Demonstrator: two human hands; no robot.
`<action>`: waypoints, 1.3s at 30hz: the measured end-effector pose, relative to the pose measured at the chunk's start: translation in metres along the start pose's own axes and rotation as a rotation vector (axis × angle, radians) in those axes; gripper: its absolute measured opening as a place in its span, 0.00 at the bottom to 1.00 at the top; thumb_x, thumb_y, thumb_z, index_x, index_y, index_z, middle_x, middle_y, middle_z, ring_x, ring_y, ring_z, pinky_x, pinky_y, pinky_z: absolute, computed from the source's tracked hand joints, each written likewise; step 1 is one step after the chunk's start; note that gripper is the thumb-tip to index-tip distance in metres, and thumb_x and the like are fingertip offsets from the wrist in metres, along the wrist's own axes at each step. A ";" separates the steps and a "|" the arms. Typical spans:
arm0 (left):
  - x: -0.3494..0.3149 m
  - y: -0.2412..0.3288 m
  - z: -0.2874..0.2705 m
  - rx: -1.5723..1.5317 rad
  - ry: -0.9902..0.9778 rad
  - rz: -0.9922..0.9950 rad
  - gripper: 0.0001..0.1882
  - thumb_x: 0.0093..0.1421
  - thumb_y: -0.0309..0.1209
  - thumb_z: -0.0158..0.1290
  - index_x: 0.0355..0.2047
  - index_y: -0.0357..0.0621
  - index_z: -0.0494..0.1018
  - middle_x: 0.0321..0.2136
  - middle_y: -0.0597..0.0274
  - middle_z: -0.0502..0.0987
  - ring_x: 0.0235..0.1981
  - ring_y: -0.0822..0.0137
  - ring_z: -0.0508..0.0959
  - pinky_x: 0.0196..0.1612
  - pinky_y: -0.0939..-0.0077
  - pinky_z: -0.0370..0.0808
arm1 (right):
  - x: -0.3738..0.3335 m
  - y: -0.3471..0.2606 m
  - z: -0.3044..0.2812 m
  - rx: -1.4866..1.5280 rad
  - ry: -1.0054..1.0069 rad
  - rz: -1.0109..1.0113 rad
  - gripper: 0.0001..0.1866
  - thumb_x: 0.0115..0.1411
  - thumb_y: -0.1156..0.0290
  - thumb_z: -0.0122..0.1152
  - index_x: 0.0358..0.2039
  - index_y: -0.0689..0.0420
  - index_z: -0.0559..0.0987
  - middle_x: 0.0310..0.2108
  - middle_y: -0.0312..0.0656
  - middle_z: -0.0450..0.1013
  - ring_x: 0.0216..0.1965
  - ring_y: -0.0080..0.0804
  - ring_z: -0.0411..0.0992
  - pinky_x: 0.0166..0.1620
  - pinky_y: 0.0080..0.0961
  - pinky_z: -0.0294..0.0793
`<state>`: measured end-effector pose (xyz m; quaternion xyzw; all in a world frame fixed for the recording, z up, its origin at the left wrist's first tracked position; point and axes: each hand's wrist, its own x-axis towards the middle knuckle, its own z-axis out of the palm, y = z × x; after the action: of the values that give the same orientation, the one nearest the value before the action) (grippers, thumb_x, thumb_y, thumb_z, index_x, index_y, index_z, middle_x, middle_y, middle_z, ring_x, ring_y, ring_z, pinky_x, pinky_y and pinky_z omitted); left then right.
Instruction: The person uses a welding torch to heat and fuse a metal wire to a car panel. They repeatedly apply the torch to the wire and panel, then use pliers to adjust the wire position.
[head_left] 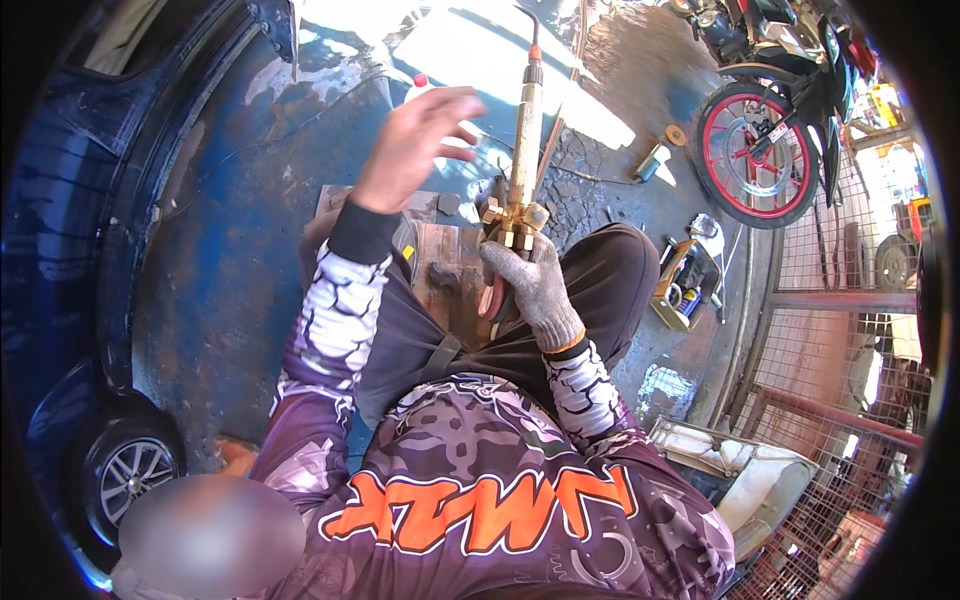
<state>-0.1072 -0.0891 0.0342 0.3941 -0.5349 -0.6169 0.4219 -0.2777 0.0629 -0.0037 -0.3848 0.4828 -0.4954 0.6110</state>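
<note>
My right hand (530, 285), in a grey knit glove, is wrapped round the lower end of a gas torch (526, 150) above my lap. The torch points away from me, with brass valves (515, 215) beside the glove, a pale worn body, an orange collar and a thin bent tip. A red hose (490, 298) and a dark one run down from its base. To the torch's left, my bare left hand (415, 150) is raised with fingers apart, slightly blurred, holding nothing. Just beyond it shows the red cap (420, 81) of a white container, mostly hidden.
Brown boards (440, 250) lie between my legs. At right are an open tool box (688, 285), a motorcycle wheel with a red rim (755, 155), a cylindrical tool (652, 163) and wire mesh fencing (825, 340). A dark blue car (60, 250) stands at left.
</note>
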 end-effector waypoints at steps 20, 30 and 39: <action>-0.118 -0.008 -0.061 0.524 0.539 0.270 0.26 0.72 0.33 0.55 0.69 0.45 0.69 0.29 0.57 0.78 0.30 0.64 0.82 0.34 0.68 0.77 | 0.016 -0.050 0.006 0.077 0.049 -0.034 0.21 0.60 0.71 0.60 0.51 0.69 0.73 0.55 0.58 0.74 0.49 0.41 0.80 0.43 0.34 0.86; -0.027 0.093 -0.242 1.455 0.677 0.709 0.16 0.68 0.42 0.60 0.56 0.74 0.82 0.31 0.69 0.79 0.28 0.60 0.80 0.31 0.67 0.78 | 0.054 -0.076 -0.077 -0.027 0.330 -0.130 0.16 0.74 0.62 0.56 0.54 0.59 0.72 0.23 0.35 0.72 0.13 0.21 0.67 0.16 0.19 0.67; 0.001 0.105 -0.256 1.544 0.683 0.752 0.16 0.67 0.42 0.60 0.54 0.75 0.83 0.30 0.69 0.78 0.26 0.61 0.80 0.30 0.66 0.78 | 0.057 -0.062 -0.089 0.164 0.374 -0.210 0.17 0.75 0.62 0.57 0.56 0.60 0.71 0.22 0.33 0.67 0.12 0.22 0.62 0.15 0.19 0.64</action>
<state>0.1431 -0.1816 0.1087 0.5272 -0.7370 0.2380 0.3497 -0.3767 -0.0055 0.0221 -0.2836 0.5031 -0.6567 0.4850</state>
